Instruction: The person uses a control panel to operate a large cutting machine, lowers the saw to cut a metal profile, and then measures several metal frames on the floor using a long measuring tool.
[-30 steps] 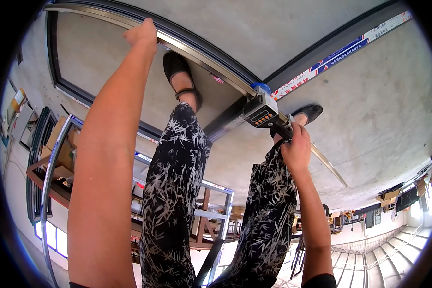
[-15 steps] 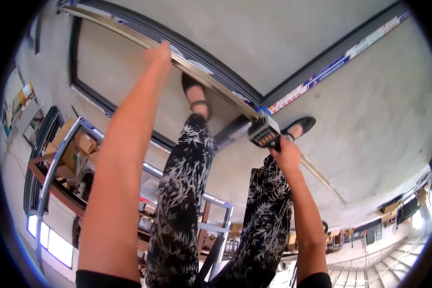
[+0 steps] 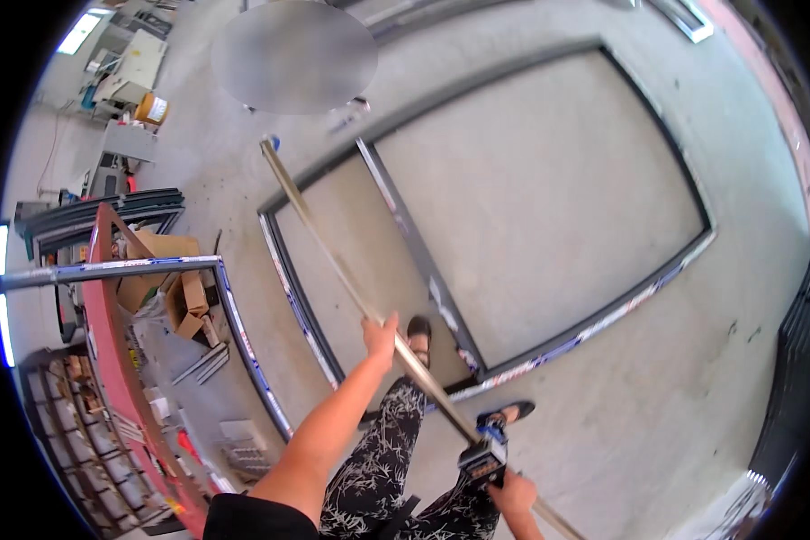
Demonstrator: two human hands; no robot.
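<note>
the digital measuring bar (image 3: pixel 430 384) slants from far left to near right, crossing above the narrow bay of the dark rectangular frame (image 3: pixel 408 227) on the floor (image 3: pixel 603 432). the left hand (image 3: pixel 381 337) is wrapped around its length; the right hand (image 3: pixel 515 494), nearer the readout box (image 3: pixel 483 462), holds it there.

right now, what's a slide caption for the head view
Left hand grips a long bar, right hand at its boxy gauge, over a dark frame on the floor.
</note>
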